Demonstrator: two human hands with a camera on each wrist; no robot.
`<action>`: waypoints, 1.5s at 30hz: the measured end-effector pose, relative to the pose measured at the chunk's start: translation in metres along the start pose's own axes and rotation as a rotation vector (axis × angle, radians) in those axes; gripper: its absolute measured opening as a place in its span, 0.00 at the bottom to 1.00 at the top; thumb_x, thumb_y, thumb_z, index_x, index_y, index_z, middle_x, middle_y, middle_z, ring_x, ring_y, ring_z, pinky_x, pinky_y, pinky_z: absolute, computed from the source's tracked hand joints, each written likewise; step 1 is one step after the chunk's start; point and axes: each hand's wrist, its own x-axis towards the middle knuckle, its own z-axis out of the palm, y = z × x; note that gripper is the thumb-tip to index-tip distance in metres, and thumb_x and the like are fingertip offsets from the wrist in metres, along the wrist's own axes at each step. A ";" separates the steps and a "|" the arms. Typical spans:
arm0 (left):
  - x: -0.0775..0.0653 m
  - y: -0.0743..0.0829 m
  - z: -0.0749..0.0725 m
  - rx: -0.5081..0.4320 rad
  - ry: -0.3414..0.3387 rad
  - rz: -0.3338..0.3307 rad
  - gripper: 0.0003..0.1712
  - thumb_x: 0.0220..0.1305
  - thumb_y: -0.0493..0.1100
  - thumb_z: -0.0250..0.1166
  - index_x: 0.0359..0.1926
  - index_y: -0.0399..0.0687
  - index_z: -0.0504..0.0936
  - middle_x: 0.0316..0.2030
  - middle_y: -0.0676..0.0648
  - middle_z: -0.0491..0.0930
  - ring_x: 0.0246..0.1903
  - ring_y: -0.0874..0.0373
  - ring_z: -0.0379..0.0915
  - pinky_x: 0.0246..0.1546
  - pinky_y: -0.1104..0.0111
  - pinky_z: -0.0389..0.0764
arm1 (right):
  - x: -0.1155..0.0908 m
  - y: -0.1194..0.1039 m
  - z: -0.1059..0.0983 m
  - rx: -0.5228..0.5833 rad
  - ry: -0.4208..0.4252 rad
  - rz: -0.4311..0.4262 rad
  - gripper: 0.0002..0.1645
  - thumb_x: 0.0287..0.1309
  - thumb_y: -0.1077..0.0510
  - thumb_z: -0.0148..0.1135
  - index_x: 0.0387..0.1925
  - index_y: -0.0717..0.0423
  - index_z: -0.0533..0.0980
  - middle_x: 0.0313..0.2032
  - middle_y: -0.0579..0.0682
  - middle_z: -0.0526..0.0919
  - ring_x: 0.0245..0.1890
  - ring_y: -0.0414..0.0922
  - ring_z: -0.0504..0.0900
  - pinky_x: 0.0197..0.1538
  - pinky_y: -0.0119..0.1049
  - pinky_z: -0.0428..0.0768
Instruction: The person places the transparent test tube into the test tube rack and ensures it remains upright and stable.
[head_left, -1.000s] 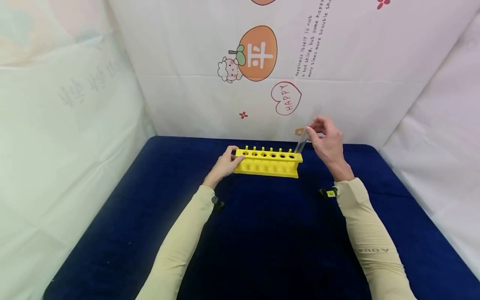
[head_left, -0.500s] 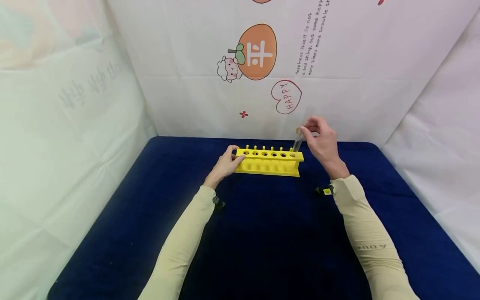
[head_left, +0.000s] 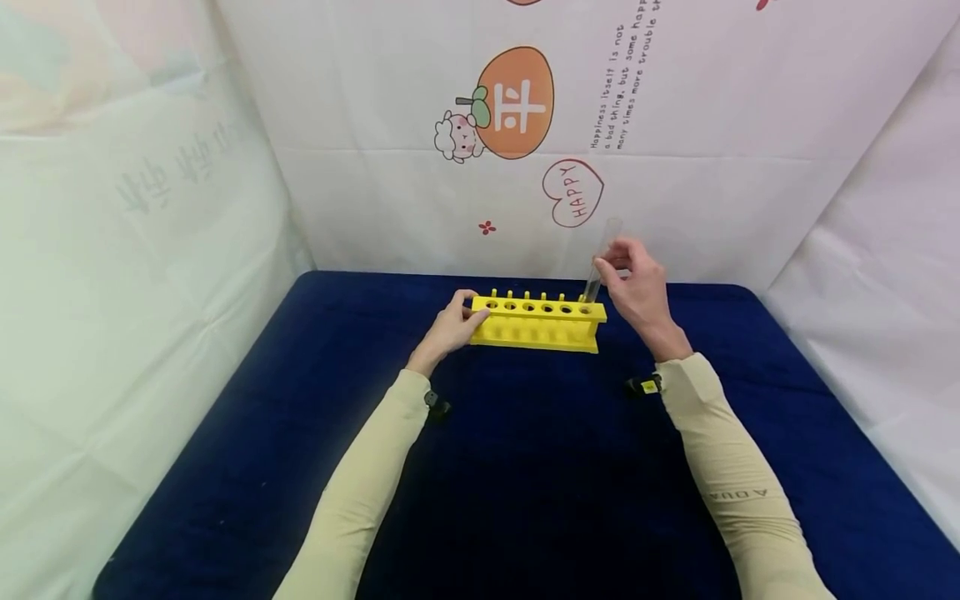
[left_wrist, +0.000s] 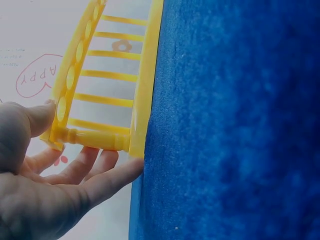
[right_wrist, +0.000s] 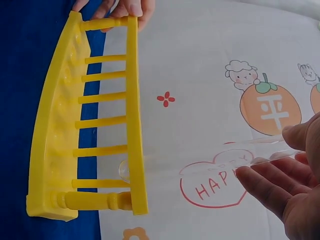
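A yellow test tube rack stands on the dark blue table, with a row of round holes along its top plate. My left hand grips its left end, thumb at the top plate and fingers around the end post, as the left wrist view shows. My right hand pinches a clear glass test tube between thumb and fingers above the rack's right end. In the right wrist view, the rounded tip of the test tube pokes just through the rightmost hole, and the tube leans slightly.
The blue table reaches back to a white printed sheet hanging close behind the rack. White sheets also rise at the left and right. Short yellow pegs stick up along the rack's rear.
My right hand has moved left and the test tube has become more upright, its lower end coming from the rack's right edge into the rightmost hole. My left hand stays on the rack.
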 end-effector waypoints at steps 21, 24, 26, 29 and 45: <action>-0.001 -0.002 -0.001 -0.005 0.002 0.008 0.31 0.72 0.60 0.54 0.69 0.59 0.58 0.54 0.42 0.77 0.43 0.50 0.79 0.38 0.64 0.79 | -0.007 0.002 0.009 -0.056 -0.043 0.008 0.18 0.65 0.57 0.63 0.53 0.59 0.72 0.42 0.56 0.83 0.41 0.50 0.85 0.36 0.16 0.71; 0.000 -0.002 -0.001 -0.009 0.003 0.005 0.31 0.72 0.60 0.54 0.69 0.59 0.58 0.54 0.42 0.77 0.42 0.50 0.79 0.38 0.64 0.79 | -0.008 0.003 0.010 -0.053 -0.047 0.004 0.18 0.65 0.57 0.63 0.53 0.59 0.72 0.42 0.55 0.82 0.41 0.49 0.84 0.36 0.17 0.71; 0.000 -0.002 -0.002 -0.011 0.001 0.000 0.31 0.72 0.60 0.54 0.69 0.59 0.58 0.55 0.42 0.77 0.42 0.51 0.78 0.39 0.63 0.79 | -0.010 0.003 0.010 -0.054 -0.050 0.004 0.18 0.65 0.57 0.63 0.53 0.58 0.72 0.42 0.55 0.82 0.41 0.49 0.84 0.36 0.17 0.71; 0.001 -0.002 -0.002 -0.011 -0.004 -0.009 0.31 0.72 0.60 0.54 0.69 0.59 0.58 0.55 0.42 0.77 0.42 0.51 0.78 0.39 0.64 0.79 | -0.011 0.004 0.012 -0.053 -0.051 0.003 0.18 0.65 0.57 0.63 0.53 0.59 0.72 0.42 0.55 0.82 0.41 0.49 0.84 0.36 0.19 0.71; -0.003 -0.001 -0.001 0.014 -0.002 0.016 0.32 0.72 0.61 0.54 0.70 0.58 0.57 0.55 0.43 0.77 0.41 0.50 0.78 0.38 0.63 0.78 | -0.018 0.008 0.019 -0.071 -0.079 -0.004 0.20 0.65 0.60 0.63 0.54 0.65 0.72 0.42 0.60 0.83 0.41 0.55 0.84 0.41 0.49 0.81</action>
